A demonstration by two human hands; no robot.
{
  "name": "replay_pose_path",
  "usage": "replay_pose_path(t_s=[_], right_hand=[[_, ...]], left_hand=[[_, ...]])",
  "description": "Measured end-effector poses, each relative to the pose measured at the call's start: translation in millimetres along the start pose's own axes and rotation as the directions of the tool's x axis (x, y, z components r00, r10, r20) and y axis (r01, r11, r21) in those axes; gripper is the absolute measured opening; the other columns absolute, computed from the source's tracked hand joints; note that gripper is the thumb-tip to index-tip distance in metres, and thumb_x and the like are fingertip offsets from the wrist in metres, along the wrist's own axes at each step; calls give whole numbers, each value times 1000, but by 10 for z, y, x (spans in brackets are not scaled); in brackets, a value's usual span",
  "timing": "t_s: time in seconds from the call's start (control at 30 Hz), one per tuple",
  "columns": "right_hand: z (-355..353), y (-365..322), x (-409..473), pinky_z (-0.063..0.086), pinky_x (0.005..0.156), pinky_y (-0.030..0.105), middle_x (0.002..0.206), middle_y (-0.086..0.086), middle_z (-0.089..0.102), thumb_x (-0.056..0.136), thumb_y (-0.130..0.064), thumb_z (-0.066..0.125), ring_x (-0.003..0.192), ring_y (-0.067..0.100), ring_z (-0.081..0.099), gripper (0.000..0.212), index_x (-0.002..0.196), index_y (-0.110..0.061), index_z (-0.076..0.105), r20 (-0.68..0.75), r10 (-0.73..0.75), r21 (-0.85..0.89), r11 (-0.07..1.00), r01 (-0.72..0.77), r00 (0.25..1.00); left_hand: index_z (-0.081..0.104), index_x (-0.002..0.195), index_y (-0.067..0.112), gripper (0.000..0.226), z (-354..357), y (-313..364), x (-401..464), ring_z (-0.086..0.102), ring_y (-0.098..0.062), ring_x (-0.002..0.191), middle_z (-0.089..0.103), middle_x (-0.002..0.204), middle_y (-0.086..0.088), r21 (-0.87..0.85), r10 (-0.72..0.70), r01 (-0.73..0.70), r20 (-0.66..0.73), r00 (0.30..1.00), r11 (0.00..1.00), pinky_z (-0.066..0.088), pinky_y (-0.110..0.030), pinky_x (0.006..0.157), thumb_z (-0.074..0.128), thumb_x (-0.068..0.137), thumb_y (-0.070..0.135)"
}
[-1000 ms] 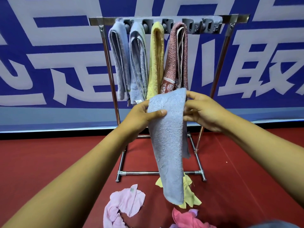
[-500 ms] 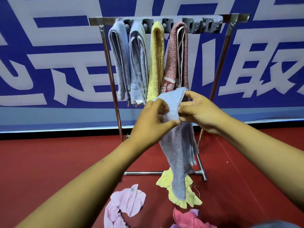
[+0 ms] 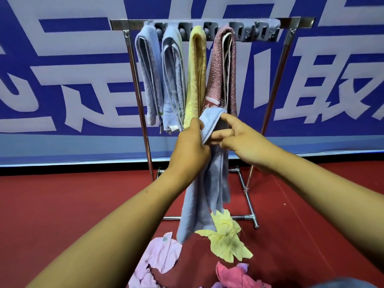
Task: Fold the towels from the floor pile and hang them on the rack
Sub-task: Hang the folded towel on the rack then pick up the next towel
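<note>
A light blue towel (image 3: 204, 190) hangs lengthwise in front of me, folded over at its top. My left hand (image 3: 192, 146) grips its upper part from the left. My right hand (image 3: 242, 138) pinches the folded top edge from the right, index finger stretched along it. Behind stands the metal rack (image 3: 270, 23) with several folded towels on its clips: two pale blue ones (image 3: 149, 73), a yellow one (image 3: 196, 71) and a red-speckled one (image 3: 223, 65). The clips to the right of the red-speckled towel hold nothing.
On the red floor below lie a pale pink towel (image 3: 160, 254), a yellow towel (image 3: 226, 238) and a deep pink one (image 3: 234, 275). A blue banner with white characters (image 3: 62, 69) covers the wall behind the rack. The rack's foot bar (image 3: 249, 217) lies near the yellow towel.
The towel went from spread flat between both hands to folded narrow. My left hand moved right to meet my right hand at the towel's top.
</note>
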State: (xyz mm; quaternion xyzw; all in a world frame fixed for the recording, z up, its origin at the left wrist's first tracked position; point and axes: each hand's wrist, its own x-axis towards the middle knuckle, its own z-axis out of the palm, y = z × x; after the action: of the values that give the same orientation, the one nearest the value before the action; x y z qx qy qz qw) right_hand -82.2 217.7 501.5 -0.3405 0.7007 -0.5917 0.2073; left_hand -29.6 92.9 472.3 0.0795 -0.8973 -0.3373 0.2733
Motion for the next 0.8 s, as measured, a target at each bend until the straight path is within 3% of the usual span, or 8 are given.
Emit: replay_pose_path(t_s=[0.1,0.23,0.4,0.5,0.63,0.7,0.8], right_hand=[[-14,21,-13,44,64,7,91,-1,62,88,18,39,88,14,59,59,127,-25,39,-45,7,-58,998,-9,999],[-9,40,3,47,78,28,95,0,62,92,2,50,91,15,60,46,133,-17,44,-90,41,-45,998,-45,995],[55,39,41,54,66,28,90,10,57,92,-13,61,84,17,61,32,120,-2,50,-189,29,90,996,-12,981],[78,55,74,55,62,30,78,7,56,87,-15,67,82,24,64,32,114,-6,53,-271,0,132,991,37,963],[60,52,116,58,71,45,70,4,59,81,-7,73,84,36,67,42,116,-4,51,-385,-27,144,985,90,923],[44,52,136,57,75,52,74,10,60,80,-1,72,79,34,66,41,115,-3,50,-412,-15,141,987,79,911],[17,90,164,56,78,56,78,9,64,81,5,66,80,31,68,37,113,-7,52,-430,8,111,993,44,903]], left_hand=[[53,99,12,24,-42,-63,-24,55,-21,76,64,88,-3,-82,-23,24,19,1000,996,32,-21,57,55,80,-2],[58,92,17,21,-86,-116,-4,61,-14,84,67,90,3,-146,-27,38,75,997,989,38,-8,64,54,81,-1],[60,103,14,28,-61,-122,-63,65,-12,83,71,93,2,-193,15,2,88,996,981,40,-11,62,57,78,-1],[55,119,18,45,-37,-109,-115,65,-8,82,70,96,4,-213,64,-42,97,993,976,45,-14,64,61,77,1],[44,131,32,64,34,-112,-220,61,-14,67,68,83,0,-165,68,-42,157,985,985,45,-28,58,63,76,6],[46,125,30,57,89,-138,-265,54,-13,58,65,74,0,-126,54,-33,170,984,991,39,-26,50,62,76,8],[51,110,24,38,164,-150,-333,57,-15,64,67,78,1,-83,50,-37,163,985,996,38,-28,53,62,77,10]])
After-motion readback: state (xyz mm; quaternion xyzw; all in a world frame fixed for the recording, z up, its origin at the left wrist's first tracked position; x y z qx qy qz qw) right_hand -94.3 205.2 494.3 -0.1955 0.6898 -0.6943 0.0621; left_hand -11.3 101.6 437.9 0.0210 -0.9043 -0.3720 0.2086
